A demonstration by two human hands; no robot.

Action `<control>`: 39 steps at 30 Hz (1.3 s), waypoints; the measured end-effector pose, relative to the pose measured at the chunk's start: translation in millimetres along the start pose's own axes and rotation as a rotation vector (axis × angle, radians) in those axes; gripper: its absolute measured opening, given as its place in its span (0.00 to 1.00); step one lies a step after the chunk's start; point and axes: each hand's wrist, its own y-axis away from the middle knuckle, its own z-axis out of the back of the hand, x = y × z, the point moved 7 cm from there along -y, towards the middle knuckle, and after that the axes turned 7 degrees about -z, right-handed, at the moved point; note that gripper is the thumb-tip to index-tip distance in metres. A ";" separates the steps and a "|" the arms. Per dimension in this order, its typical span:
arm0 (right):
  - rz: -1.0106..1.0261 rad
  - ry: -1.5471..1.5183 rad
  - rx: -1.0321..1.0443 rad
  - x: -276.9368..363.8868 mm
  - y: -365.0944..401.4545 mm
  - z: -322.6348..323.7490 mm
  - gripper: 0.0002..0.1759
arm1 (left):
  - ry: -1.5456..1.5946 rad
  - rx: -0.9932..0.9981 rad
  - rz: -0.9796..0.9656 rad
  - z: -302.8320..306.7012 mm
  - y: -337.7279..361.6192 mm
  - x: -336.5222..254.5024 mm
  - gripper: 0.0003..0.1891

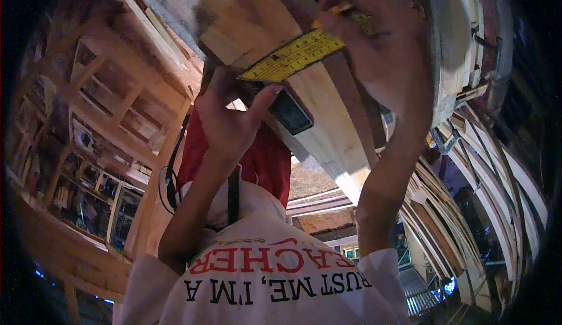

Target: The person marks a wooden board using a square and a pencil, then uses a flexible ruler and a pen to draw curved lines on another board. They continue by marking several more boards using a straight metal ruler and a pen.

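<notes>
White printed T-shirt (263, 284) nearest; hands stretch yellow measuring tape (293, 55).
Left hand (231, 117) fingers pinch its end on pale wooden board (328, 108); right hand (380, 50) fingers grip it, case hidden.

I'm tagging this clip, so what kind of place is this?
Probably a woodworking shop or timber store. A tape measure is stretched across pale planks, cluttered wooden shelving fills the left side, and long curved wood strips are stacked on the right.

Yellow tape measure (293, 55), stretched across pale wooden plank (328, 108)
</notes>
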 end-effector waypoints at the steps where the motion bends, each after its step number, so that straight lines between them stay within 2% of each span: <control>1: 0.021 0.044 0.040 0.0 0.0 -3.5 0.09 | 0.024 0.003 0.031 0.4 1.8 6.3 0.20; 6: 0.127 0.209 0.203 -0.4 -5.4 -24.0 0.15 | 0.032 0.019 0.049 -0.3 0.2 0.9 0.21; 11: 0.281 0.331 -0.174 0.1 -1.2 5.3 0.10 | -0.041 0.069 0.048 -0.4 -1.7 -4.6 0.20; 14: 0.343 0.424 -0.173 7.5 0.3 -11.2 0.07 | 0.033 0.034 0.033 -0.2 1.8 5.9 0.20; 27: 0.375 0.374 -0.173 6.0 2.0 -11.3 0.07 | 0.076 0.036 0.083 -0.9 1.0 8.4 0.21; 29: 0.141 0.202 -0.060 -3.6 1.6 -13.5 0.10 | 0.087 0.044 0.079 -1.1 0.9 10.3 0.21; 33: 0.172 0.200 -0.119 11.1 6.9 -4.7 0.11 | 0.110 0.025 0.055 -2.8 0.9 11.3 0.21; 35: 0.060 0.162 -0.085 4.5 4.2 -5.1 0.13 | 0.132 0.021 0.104 -2.7 1.8 9.9 0.21; 39: 0.177 0.102 -0.092 -4.4 1.4 -7.9 0.14 | 0.111 0.042 0.123 -1.3 0.8 5.2 0.21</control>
